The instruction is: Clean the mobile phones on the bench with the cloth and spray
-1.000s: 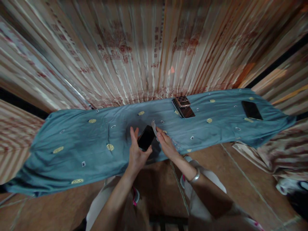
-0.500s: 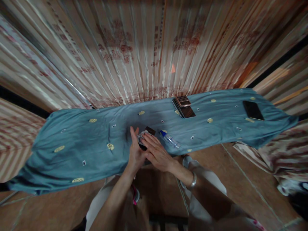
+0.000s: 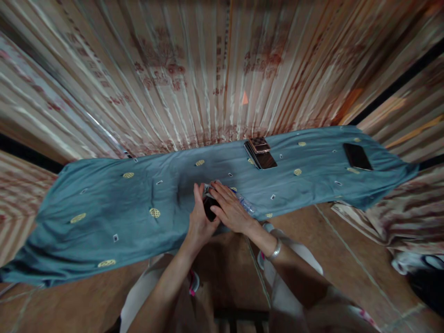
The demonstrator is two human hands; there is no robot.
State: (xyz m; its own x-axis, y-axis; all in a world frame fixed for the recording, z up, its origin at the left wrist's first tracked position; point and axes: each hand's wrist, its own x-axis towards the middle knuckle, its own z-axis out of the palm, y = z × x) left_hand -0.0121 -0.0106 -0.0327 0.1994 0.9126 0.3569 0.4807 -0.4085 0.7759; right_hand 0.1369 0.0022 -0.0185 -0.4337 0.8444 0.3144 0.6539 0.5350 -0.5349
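My left hand (image 3: 201,216) is wrapped around a dark, flat phone (image 3: 210,208), held over the front part of the cloth-covered table. My right hand (image 3: 231,210) lies across the phone, its fingers pressing a crumpled grey cloth (image 3: 207,188) against the far end. Most of that cloth and part of the phone are hidden under the fingers. Just beyond the right hand lies a clear spray bottle (image 3: 247,204) with blue on it; its cap end is covered by the hand.
A teal patterned cloth (image 3: 138,194) covers the long narrow table. Towards the back rests a stack of phones (image 3: 265,159) with a brown compact-like item (image 3: 259,144) on top. A black tablet-like device (image 3: 357,156) lies at the right end. Striped curtains (image 3: 194,92) hang behind.
My hands have turned the phone so more of its dark face shows. The right hand has shifted slightly and now covers the bottle's blue cap. The view has moved a little.
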